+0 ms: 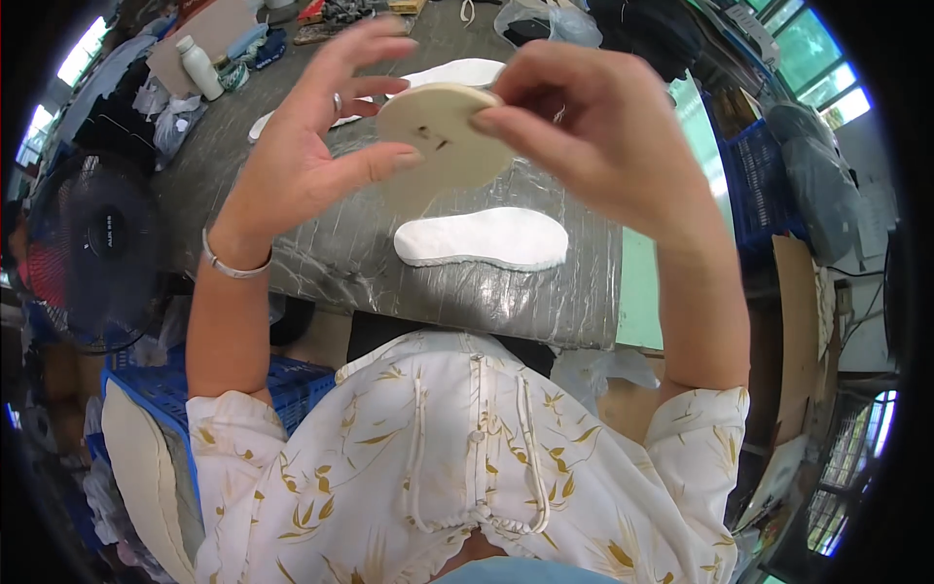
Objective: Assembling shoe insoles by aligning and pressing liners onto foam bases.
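Observation:
A cream shoe insole (443, 131) with small dark marks is held up over the table, its far end tilted toward me. My right hand (593, 127) pinches its right edge between thumb and fingers. On the other side, my left hand (316, 146) is open, its fingers spread around the insole's left edge. The left thumb overlaps the insole in view; whether it touches cannot be made out. Below the hands, a white insole (482, 238) lies flat near the table's front edge. Another white insole (457, 73) lies farther back, partly hidden behind the hands.
The worktable (331, 234) has a shiny plastic-like cover. A white bottle (199, 68) and plastic bags stand at its far left. A dark fan (102, 229) is at left, above a blue crate (292, 384). Another blue crate (759, 175) stands at right.

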Demonstrator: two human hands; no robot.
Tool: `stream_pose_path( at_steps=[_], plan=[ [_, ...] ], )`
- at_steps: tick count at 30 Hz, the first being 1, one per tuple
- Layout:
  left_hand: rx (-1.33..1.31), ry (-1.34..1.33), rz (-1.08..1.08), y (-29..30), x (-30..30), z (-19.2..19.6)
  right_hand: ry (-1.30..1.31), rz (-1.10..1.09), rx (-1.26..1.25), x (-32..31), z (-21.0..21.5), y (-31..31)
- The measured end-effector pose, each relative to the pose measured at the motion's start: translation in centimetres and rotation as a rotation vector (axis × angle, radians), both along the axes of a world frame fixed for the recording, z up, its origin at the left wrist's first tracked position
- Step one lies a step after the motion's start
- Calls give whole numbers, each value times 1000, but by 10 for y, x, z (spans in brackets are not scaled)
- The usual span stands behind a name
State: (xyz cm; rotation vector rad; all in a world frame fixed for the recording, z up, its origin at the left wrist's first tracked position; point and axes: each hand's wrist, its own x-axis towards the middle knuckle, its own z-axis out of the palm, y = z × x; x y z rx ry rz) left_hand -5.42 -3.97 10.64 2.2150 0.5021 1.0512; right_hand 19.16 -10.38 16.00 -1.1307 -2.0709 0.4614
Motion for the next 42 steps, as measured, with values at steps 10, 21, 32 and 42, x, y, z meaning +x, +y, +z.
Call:
stream_pose_path(
  at_steps=[10,21,32,42],
  plan=[
    [-1185,-408,5,2,-4,-172,360,-47,-99,51,-7,-13],
    [-1225,-479,100,-16,-43,-187,784,-600,-434,95,-135,-47],
    [-1259,-119,315,-22,-35,-179,982,-771,-872,104,-237,-74],
    [-1241,66,501,-9,-30,-181,646,-781,-723,112,-261,-64]
  ],
)
